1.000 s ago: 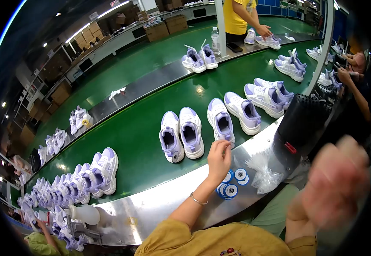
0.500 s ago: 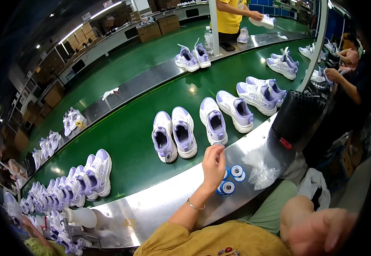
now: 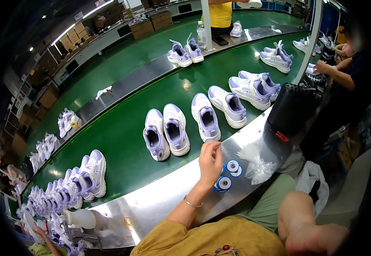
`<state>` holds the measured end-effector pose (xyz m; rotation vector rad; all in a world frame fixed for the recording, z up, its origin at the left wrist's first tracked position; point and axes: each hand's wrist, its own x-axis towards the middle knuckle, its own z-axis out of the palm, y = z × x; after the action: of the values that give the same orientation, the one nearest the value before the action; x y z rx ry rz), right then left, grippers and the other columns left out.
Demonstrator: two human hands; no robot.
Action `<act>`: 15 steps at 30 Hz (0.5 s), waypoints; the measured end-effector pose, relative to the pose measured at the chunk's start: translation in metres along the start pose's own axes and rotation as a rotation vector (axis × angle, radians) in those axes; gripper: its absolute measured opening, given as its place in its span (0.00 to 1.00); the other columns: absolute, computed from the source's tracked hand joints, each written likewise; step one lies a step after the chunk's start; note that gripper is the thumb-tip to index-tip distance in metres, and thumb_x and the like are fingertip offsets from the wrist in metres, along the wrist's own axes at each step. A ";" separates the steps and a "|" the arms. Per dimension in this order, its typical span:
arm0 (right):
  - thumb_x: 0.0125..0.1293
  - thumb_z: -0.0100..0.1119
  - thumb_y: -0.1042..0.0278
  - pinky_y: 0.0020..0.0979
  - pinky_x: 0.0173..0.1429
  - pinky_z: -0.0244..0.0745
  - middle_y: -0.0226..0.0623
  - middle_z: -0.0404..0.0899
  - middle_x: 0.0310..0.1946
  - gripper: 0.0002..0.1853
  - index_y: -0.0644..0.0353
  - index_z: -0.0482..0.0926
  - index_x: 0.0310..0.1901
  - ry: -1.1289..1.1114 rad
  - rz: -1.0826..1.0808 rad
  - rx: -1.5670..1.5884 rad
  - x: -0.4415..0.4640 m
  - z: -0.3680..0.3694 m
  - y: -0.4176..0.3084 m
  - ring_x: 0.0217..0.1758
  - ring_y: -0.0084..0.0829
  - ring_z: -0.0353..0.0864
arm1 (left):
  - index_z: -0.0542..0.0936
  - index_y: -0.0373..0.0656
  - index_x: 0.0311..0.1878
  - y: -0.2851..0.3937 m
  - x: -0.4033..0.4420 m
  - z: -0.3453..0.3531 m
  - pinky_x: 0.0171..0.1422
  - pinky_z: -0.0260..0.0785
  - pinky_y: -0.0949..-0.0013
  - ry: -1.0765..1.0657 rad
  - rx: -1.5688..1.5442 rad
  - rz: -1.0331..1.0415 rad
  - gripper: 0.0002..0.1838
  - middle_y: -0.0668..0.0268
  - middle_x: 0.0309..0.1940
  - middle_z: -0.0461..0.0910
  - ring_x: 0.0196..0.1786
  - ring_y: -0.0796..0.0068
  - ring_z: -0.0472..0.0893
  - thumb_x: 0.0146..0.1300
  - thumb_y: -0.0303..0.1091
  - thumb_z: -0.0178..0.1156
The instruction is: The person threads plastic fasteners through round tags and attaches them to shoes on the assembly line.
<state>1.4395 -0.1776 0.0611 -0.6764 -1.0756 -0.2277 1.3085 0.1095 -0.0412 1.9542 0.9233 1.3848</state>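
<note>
My left hand (image 3: pixel 210 164) reaches over the metal ledge to the heel of a white-and-lilac sneaker (image 3: pixel 206 117). Its thumb and fingers are pinched together; what they hold, if anything, is too small to make out. To the left stands a pair of matching sneakers (image 3: pixel 176 130), and the outer one carries a round grey tag (image 3: pixel 161 154) at its heel. Beside my wrist lie several round blue-rimmed white discs (image 3: pixel 224 183). Low at the right, my right hand (image 3: pixel 320 240) is near my knee, blurred and partly cut off, so its fingers do not show clearly.
A clear plastic bag (image 3: pixel 258 166) and a black container (image 3: pixel 293 109) sit on the ledge (image 3: pixel 159 192). Sneakers line the green belt (image 3: pixel 125 141), with a dense row (image 3: pixel 70 185) at left. A white bottle (image 3: pixel 83 218) stands lower left. Other people work across and at right.
The view has shifted slightly, so the sneakers appear a little further left and higher. My right hand has dropped lower at the right edge. My left hand stays pinched by the sneaker's heel.
</note>
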 end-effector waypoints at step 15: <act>0.64 0.46 0.73 0.20 0.34 0.68 0.36 0.69 0.34 0.05 0.64 0.69 0.39 -0.014 0.020 0.013 0.028 0.025 0.048 0.31 0.23 0.70 | 0.77 0.36 0.40 0.001 0.006 0.010 0.32 0.68 0.77 -0.016 0.009 -0.011 0.06 0.62 0.37 0.75 0.34 0.76 0.76 0.59 0.20 0.56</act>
<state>1.4574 -0.1205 0.0737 -0.6780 -1.0827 -0.1988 1.3199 0.1134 -0.0405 1.9613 0.9330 1.3592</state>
